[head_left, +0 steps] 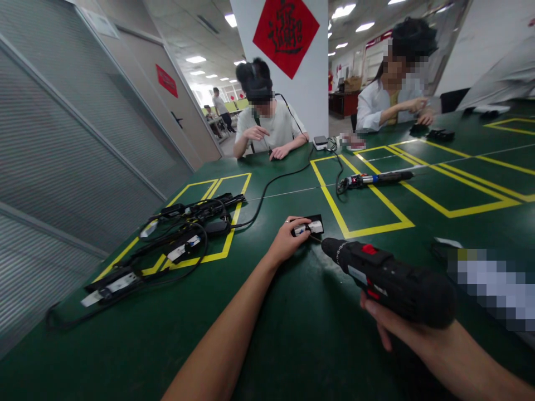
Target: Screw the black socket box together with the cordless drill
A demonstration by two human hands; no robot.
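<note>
My left hand point(289, 239) grips a small black part with a white label point(316, 227) on the green table point(292, 312), its fingers across the part's left side. In my right hand point(393, 323) is a black cordless drill with red details point(388, 275), held by its handle. The drill points left, and its thin bit reaches the near edge of the black part, beside my left fingertips. Whether the bit touches the part is too small to tell. The drill's body hides some of my right fingers.
Black devices with cables point(188, 223) lie on the left within yellow tape. A black and blue rod-like tool point(376, 178) lies at the right back. A pixelated item point(493, 284) sits at right. Two people point(271, 122) work across the table, one at right point(393, 106).
</note>
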